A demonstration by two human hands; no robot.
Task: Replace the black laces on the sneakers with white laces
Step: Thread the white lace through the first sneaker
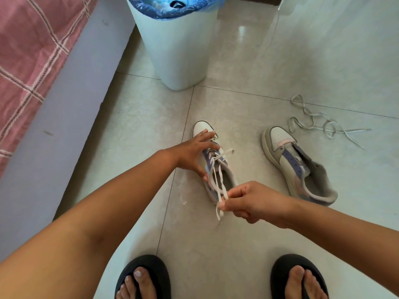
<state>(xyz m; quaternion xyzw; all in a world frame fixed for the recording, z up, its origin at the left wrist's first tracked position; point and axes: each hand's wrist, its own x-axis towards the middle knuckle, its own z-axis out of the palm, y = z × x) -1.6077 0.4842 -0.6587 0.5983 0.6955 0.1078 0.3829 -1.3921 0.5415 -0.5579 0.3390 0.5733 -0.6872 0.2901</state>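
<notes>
White-laced sneaker point(218, 167); unlaced sneaker point(298, 167) beside

- Floor tiles point(280, 50): glossy, smooth, reflective.
- Bin point(172, 46): smooth plastic, with a thin blue film liner point(142, 7).
- Blanket point(28, 50): woven checked cloth, matt.
- Laces point(216, 180): flat white fabric.

Right hand point(250, 201) pinching white lace point(218, 182)

A pale glossy tiled floor point(248, 244) fills the scene. At the far centre stands a white waste bin point(172, 50) lined with a blue plastic bag point(151, 8). Along the left runs a grey bed base point(71, 100) under a pink checked cover point(28, 44). At the near edge, two bare feet wear black slippers point(149, 266).
</notes>
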